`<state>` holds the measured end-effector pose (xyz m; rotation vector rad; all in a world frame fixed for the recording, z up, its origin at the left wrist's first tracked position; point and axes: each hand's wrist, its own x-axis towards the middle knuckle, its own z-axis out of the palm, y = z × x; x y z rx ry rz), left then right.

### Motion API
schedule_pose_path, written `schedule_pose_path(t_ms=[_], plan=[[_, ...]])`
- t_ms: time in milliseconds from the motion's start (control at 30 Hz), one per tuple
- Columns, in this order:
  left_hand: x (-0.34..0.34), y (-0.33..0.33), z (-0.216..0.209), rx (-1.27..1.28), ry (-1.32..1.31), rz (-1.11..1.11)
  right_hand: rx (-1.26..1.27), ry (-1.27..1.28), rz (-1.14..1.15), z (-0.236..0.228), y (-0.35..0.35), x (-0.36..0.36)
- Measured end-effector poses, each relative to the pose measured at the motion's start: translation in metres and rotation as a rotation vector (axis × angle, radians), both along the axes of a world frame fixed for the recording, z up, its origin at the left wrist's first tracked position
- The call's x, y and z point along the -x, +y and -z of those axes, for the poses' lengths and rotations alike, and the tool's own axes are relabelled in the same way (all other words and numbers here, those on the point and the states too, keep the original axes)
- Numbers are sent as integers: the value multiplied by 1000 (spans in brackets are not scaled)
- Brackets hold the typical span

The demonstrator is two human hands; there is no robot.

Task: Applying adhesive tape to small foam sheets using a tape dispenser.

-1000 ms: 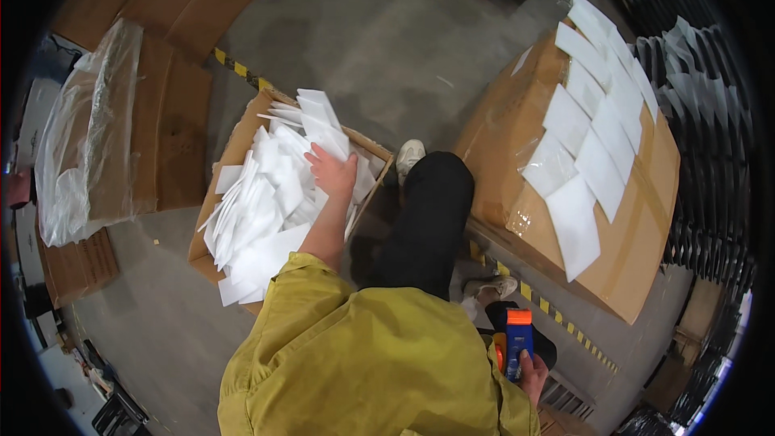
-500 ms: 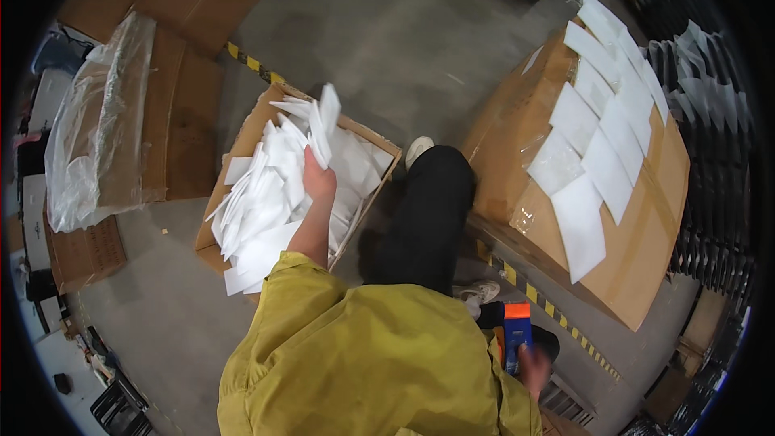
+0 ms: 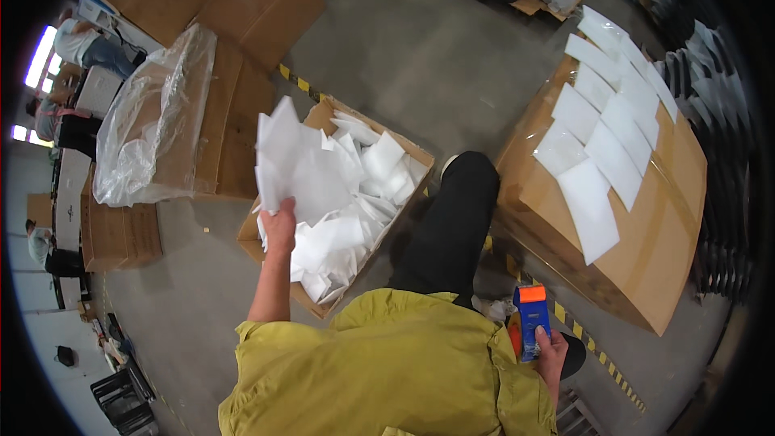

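My left hand [image 3: 279, 230] is closed on a bunch of white foam sheets [image 3: 295, 153], lifted over the open carton [image 3: 413, 181]. Many loose white foam pouches or sheets [image 3: 343, 238] fill that carton; I cannot tell which they are. Low on the right, my right hand [image 3: 550, 353] grips a blue tape dispenser [image 3: 530, 324] with an orange end, beside my knee. A large taped cardboard box [image 3: 557, 226] stands to the right, with overlapping white sheets [image 3: 622, 153] laid in rows on its top.
Clear plastic film [image 3: 153, 121] drapes over a cardboard box [image 3: 234, 125] on the left. Stacks of dark parts with white sheets between them [image 3: 718, 153] line the right. Yellow-black tape [image 3: 601, 359] marks the floor. Several people [image 3: 81, 44] are at the far left.
My left hand has moved left and a little toward me, carrying the bunch of sheets, which now fans out. The view has shifted left. My right hand still holds the tape dispenser.
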<state>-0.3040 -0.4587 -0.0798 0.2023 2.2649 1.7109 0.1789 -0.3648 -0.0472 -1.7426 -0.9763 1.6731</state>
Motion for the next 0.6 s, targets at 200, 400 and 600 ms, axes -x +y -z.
schedule_pose_path(t_ms=[200, 400, 600], plan=[[-29, 54, -103, -193, 132, 307, -68, 18, 128, 13, -20, -30], [-115, 163, -199, -559, -150, 930, -159, 87, 289, 1, -38, -40], [-274, 333, -196, -227, -425, 1551, -181, 149, 534, 1, -62, -55]])
